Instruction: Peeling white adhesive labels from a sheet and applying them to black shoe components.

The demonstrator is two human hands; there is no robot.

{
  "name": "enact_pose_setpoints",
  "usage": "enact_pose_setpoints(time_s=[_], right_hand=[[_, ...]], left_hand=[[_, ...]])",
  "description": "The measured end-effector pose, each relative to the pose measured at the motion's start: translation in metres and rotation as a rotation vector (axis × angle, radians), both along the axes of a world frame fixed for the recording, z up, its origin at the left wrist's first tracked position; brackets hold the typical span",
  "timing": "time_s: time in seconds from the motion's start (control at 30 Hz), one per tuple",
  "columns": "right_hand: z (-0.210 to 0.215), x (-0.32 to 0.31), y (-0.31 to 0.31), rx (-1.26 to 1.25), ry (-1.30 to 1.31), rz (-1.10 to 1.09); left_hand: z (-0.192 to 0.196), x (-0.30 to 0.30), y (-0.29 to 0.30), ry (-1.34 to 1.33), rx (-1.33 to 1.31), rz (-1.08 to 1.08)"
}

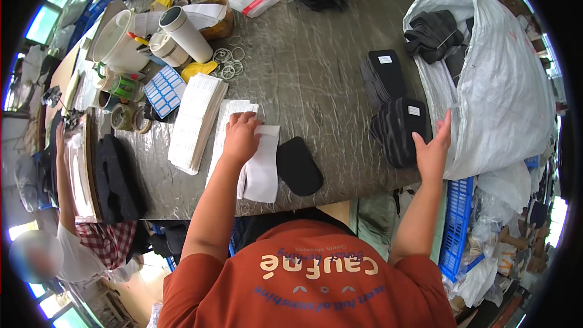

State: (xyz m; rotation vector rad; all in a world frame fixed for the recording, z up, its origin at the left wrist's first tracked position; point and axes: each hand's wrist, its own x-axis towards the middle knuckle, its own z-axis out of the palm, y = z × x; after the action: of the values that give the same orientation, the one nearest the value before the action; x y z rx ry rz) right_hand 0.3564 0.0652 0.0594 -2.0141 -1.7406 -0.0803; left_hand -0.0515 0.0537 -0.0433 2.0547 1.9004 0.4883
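My left hand (242, 138) rests on white paper strips (262, 170) at the table's near side, its bent fingers closed on the upper strip; the fingertips are partly hidden. A thicker stack of white paper strips (197, 121) lies just left of it. To the right of the strips is a single black insole-shaped pad (299, 167), flat on the table. My right hand (434, 146) is held up, thumb and fingers apart, holding nothing. Beside it sits a stack of black pads (398, 136) with a white label on top. A similar labelled stack (384, 76) stands behind.
A big white woven sack (498, 85) with black pads inside leans at the right, above a blue crate (456, 225). Rubber bands (229, 64), a tumbler (185, 33), tape rolls (124, 117) and a blue-white label sheet (164, 91) crowd the left. Another person (85, 243) works there.
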Motion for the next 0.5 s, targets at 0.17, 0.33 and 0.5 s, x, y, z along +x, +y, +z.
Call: enact_pose_setpoints(time_s=[0.17, 0.33, 0.5], right_hand=[[-0.019, -0.105, -0.037, -0.331, 1.215, 0.4], [-0.077, -0.161, -0.043, -0.543, 1.235, 0.348], [-0.1, -0.187, -0.041, -0.606, 1.09, 0.366]], left_hand=[[0.013, -0.019, -0.023, -0.682, -0.053, 0.063], [0.056, -0.025, -0.066, -0.662, -0.568, -0.248], [0.055, 0.017, -0.092, -0.265, -0.249, -0.482]])
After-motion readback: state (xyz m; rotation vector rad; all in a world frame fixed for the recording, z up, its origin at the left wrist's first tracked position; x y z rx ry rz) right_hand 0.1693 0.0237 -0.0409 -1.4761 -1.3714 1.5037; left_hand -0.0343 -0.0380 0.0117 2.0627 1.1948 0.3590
